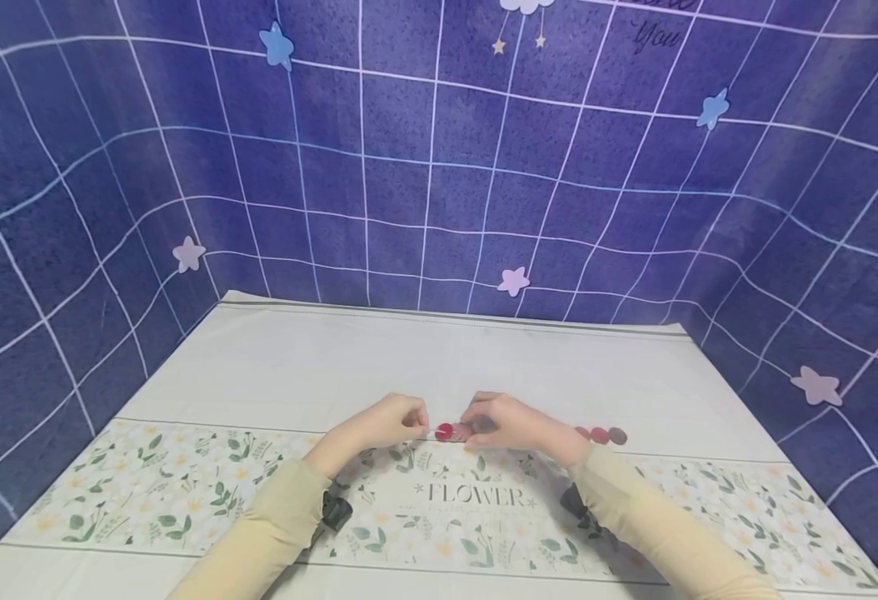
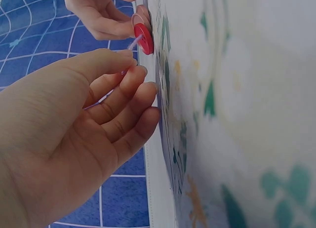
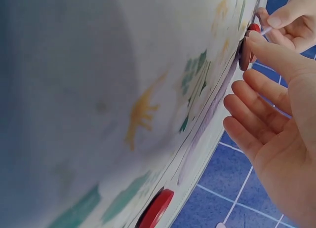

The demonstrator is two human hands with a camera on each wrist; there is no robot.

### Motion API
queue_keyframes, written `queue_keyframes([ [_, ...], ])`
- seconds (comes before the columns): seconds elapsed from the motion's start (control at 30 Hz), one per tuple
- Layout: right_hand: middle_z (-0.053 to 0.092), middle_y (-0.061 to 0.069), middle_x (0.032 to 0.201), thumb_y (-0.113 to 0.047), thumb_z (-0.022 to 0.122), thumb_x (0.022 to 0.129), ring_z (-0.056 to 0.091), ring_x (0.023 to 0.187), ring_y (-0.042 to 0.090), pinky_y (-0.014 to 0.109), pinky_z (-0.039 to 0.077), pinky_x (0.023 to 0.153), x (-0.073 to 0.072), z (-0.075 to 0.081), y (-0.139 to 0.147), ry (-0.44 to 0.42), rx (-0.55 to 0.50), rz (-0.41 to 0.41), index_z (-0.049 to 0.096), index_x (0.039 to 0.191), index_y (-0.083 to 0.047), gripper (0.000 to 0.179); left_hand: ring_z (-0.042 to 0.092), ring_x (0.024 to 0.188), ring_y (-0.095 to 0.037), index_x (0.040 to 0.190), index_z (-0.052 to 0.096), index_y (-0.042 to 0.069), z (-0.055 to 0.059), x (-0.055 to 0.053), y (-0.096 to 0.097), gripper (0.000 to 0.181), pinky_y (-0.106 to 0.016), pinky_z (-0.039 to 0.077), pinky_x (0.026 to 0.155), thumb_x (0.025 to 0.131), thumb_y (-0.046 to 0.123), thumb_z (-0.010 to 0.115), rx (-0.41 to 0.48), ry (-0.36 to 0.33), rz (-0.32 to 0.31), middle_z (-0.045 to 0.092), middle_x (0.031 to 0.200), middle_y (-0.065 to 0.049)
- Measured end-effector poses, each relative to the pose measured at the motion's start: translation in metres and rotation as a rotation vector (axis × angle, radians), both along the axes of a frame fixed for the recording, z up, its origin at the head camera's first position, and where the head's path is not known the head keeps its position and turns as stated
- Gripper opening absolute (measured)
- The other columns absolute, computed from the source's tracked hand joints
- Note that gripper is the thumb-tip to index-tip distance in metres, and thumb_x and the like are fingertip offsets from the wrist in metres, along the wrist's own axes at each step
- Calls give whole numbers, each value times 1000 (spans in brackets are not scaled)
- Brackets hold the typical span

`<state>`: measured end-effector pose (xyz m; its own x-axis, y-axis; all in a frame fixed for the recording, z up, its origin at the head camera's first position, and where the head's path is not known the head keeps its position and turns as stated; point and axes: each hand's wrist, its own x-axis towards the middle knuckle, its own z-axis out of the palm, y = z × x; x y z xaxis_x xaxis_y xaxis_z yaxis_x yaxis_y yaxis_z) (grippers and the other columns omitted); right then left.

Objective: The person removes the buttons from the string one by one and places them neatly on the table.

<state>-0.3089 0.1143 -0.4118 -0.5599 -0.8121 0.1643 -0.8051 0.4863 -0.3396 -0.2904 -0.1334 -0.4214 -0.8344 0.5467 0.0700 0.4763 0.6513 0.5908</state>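
Near the middle of the table, my left hand (image 1: 392, 419) pinches a thin pale cord (image 2: 134, 43) between thumb and index finger. The cord runs to the centre of a red button (image 2: 143, 39). Right beside it sits a pinkish-brown button (image 3: 245, 54), partly overlapped by the red one in the left wrist view. My right hand (image 1: 505, 420) holds this brown button by its rim, thumb on one side and index finger on the other. The other right fingers are loosely bent. How the cord passes beyond the red button is hidden.
To the right of my right hand lie a red button (image 1: 600, 435), a dark brown button (image 1: 618, 436) and another reddish one partly behind the wrist. A flowered strip lettered FLOWER crosses the white tablecloth (image 1: 319, 350). Blue gridded curtains (image 1: 409, 183) enclose the table's back and sides.
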Motion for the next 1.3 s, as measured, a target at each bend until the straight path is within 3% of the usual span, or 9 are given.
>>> queue_keyframes([
  [0.6, 59, 3, 88, -24, 72, 81, 57, 83, 16, 25, 48, 83, 0, -5, -5, 56, -6, 52, 68, 103, -5, 29, 52, 64, -8, 81, 60, 16, -1, 0, 1, 6, -25, 45, 67, 86, 15, 63, -13, 5, 3, 57, 69, 8],
  [1.3, 56, -1, 89, -28, 71, 81, 52, 85, 10, 27, 47, 84, -1, -10, -8, 62, 26, -18, 67, 102, -8, 29, 51, 63, -7, 82, 60, 16, -2, 0, 1, 6, -25, 45, 67, 87, 16, 63, -19, 3, 4, 56, 68, 8],
])
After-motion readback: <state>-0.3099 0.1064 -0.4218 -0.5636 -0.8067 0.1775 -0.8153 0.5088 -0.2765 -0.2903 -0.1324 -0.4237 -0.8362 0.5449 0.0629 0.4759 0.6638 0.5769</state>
